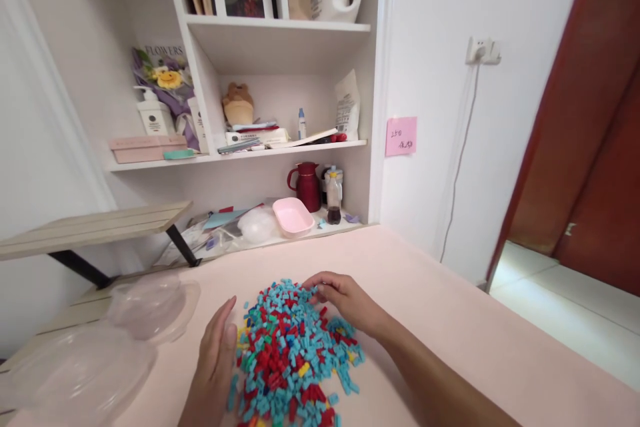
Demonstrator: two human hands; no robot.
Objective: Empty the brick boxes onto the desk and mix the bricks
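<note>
A heaped pile of small plastic building bricks (287, 353) lies on the pink tabletop (400, 280). Light blue and red bricks make up most of it, with some yellow, green and dark blue ones among them. My left hand (216, 353) stands on edge along the pile's left side, fingers stretched out and nothing in it. At the far right edge of the heap is my right hand (345, 297), its fingers curved over light blue bricks. Its fingertips touch the pile, and they do not appear closed on any one brick.
Clear plastic bowls (80, 367) stand at the left, below a small wooden shelf (100, 227) on black legs. Behind the table, a white shelf unit (280, 47) holds a pink tray (293, 217), a dark red jug (307, 187) and a bottle of dark liquid (333, 200).
</note>
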